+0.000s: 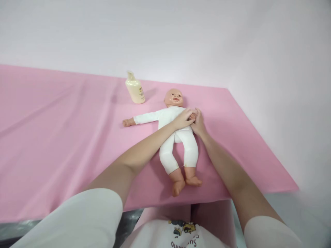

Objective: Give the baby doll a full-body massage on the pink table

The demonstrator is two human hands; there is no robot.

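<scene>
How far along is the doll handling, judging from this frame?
Done: the doll lies on its back on the pink sheet, dressed in a white suit. In hand: the left hand and right hand meet at the doll's arm on the right of the picture, which they hide. Left: the cream bottle stands untouched beyond the doll's head, apart from both hands.

Bright, even, soft light; faint shadows; slightly soft focus, wide-angle bending at the edges
</scene>
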